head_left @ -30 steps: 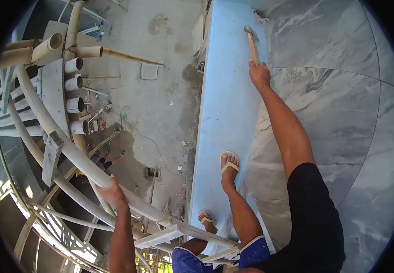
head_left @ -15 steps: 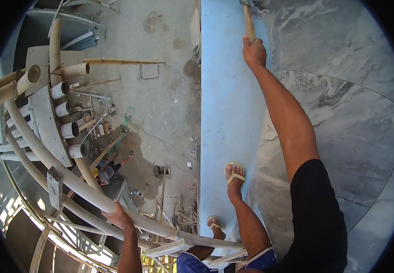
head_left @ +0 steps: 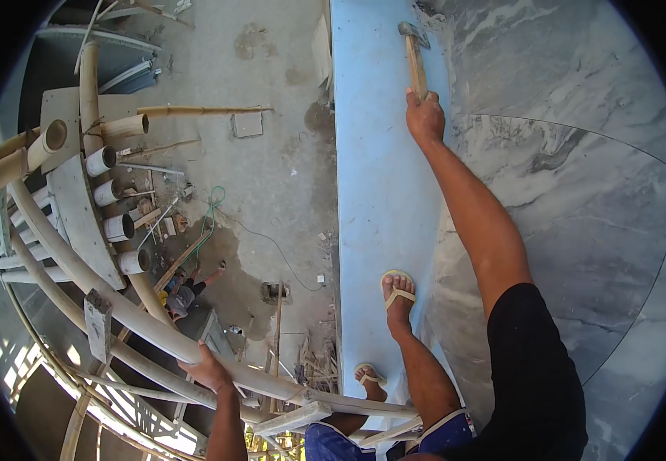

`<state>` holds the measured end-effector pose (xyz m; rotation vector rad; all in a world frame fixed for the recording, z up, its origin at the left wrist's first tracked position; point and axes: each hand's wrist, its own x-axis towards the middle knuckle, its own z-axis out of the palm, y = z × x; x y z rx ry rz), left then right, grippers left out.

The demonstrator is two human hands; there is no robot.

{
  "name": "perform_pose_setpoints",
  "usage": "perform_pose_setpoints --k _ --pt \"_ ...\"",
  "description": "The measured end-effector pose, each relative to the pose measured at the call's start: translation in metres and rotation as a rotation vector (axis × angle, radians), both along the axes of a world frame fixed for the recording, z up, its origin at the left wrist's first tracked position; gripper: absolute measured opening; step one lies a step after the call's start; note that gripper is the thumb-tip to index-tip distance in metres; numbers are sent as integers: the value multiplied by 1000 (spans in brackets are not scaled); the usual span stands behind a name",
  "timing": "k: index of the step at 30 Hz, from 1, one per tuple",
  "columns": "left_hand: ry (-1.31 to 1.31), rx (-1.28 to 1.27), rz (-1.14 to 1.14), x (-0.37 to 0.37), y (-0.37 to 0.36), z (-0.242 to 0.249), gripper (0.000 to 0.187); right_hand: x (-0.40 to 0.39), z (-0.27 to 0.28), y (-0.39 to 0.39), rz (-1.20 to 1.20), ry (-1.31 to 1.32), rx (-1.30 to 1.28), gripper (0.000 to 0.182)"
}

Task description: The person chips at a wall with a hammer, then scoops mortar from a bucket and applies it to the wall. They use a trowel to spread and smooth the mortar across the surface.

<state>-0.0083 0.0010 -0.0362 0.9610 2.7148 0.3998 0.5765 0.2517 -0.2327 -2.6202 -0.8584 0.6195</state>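
Observation:
My right hand [head_left: 424,115] is shut on the wooden handle of a hammer [head_left: 413,55]. The metal head points up, close to where the pale blue ledge [head_left: 375,169] meets the grey marbled wall [head_left: 579,177]. My left hand [head_left: 208,367] grips a thick bamboo pole [head_left: 121,307] of the scaffold, low on the left. My feet in flip-flops [head_left: 396,286] stand on the blue ledge, high above the ground.
Bamboo scaffolding with cut pole ends [head_left: 110,192] and a plank [head_left: 71,192] fills the left. Far below lies a concrete floor [head_left: 271,154] with a green hose [head_left: 211,201], debris and a person [head_left: 183,288] crouching.
The hammer has come back down into view after being raised higher along the wall. My left hand has shifted slightly along the bamboo pole, and my view has moved a little.

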Motion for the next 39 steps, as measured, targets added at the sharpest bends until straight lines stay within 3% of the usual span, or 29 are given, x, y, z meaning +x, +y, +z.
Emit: perform_pose_setpoints --k 5,8,12,18,21,23,29,32,34,36,39 --pt "-9 -11 13 0 -1 0 74 -10 3 -63 12 -67 -14 58" --pt "2 26 -13 -1 -2 -2 75 7 -12 -47 70 -169 -38 57" --pt "-28 41 -1 -4 -3 -3 75 32 22 44 37 -79 -162 59" --pt "3 3 3 1 -1 0 77 8 18 -17 129 -177 -246 58" --pt "-11 -9 44 -1 -1 -1 76 31 25 16 190 -212 -282 56" --pt "49 8 -64 -14 -8 -9 73 34 28 53 101 -133 -272 54" --pt "26 7 -15 -3 -4 -1 71 7 30 -15 143 -181 -337 57" --pt "43 21 -15 -2 -4 -3 71 19 20 12 173 -177 -355 59" --pt "57 31 -52 -7 3 -7 71 34 21 54 70 -81 -273 61" --pt "21 -19 34 4 0 1 72 25 12 34 64 -97 -309 61" --pt "86 -14 -32 -7 -6 -5 73 6 13 30 81 -93 -263 63"
